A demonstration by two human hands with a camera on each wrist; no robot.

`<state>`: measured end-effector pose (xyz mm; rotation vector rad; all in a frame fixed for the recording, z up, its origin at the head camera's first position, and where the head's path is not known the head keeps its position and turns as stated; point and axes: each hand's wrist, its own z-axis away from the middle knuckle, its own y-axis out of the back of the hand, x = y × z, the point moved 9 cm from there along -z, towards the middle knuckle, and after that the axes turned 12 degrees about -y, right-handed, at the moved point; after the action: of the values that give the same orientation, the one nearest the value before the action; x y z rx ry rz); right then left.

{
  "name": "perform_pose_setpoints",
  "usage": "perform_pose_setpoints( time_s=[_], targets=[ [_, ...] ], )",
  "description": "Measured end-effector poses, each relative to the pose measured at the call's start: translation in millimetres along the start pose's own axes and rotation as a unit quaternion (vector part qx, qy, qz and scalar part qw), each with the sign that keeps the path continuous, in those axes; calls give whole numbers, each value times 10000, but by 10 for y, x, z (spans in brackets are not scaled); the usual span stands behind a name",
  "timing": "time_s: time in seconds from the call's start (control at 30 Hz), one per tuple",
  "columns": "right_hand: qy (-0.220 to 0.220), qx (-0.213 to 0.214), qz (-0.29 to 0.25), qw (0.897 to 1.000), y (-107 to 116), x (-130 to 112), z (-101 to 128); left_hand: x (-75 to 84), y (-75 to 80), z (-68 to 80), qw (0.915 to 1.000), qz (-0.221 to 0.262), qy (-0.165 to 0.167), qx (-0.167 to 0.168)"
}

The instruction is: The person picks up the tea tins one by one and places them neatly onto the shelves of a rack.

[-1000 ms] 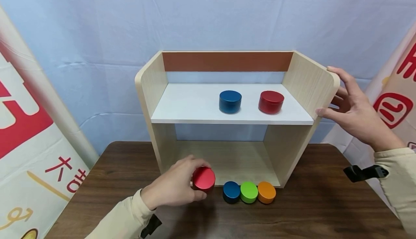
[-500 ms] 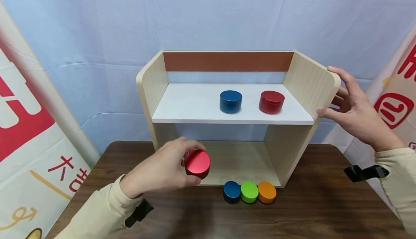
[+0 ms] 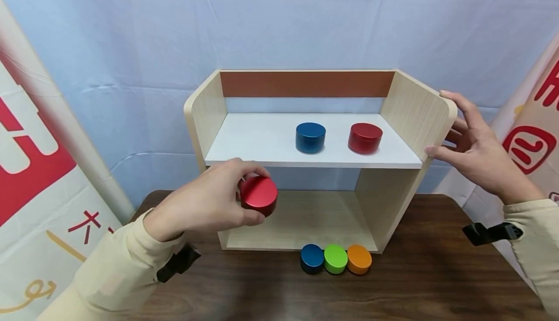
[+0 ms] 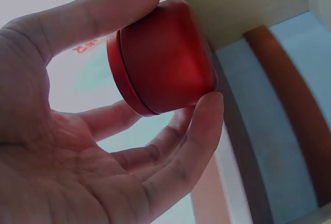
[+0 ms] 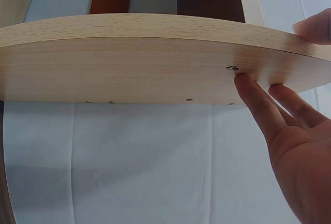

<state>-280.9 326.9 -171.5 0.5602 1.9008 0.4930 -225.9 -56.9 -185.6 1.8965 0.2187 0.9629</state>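
My left hand [image 3: 205, 200] grips a round red tin [image 3: 259, 196] around its side, in front of the small two-tier shelf [image 3: 417, 110]. In the left wrist view the red tin [image 4: 165, 61] sits between thumb and fingertips, its lid seam showing. My right hand [image 3: 480, 153] holds the front edge of the shelf's right side panel. The right wrist view has fingertips against the panel's outer face [image 5: 145, 69] and the thumb on its front edge. On the white upper board [image 3: 253, 139] stand a blue tin [image 3: 310, 138] and a second red tin [image 3: 365, 139].
Blue [image 3: 312, 259], green [image 3: 335, 259] and orange [image 3: 359, 259] tins stand in a row on the dark wooden table [image 3: 332, 296], just before the shelf's lower board [image 3: 314, 214]. A pale blue cloth [image 3: 279, 20] hangs behind, with printed banners at both sides.
My left hand has lifted the red tin from near the table beside the row, up and slightly left, to just below the upper board's front edge in view. The right hand stays put.
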Motion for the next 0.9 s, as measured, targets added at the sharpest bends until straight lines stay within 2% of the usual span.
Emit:
perform_pose_setpoints(
  time_s=[0.37,0.67,0.9],
  targets=[
    [-16,17,17,10000,0,5,3,-32,332,-191,9996,-50,275,104],
    [-125,55,45,9999,2,20,-4,-131,502,-346,9981,102,608,95],
    [-25,13,-9,10000,-1,4,6,-215,567,-475,9959,280,847,129]
  ],
)
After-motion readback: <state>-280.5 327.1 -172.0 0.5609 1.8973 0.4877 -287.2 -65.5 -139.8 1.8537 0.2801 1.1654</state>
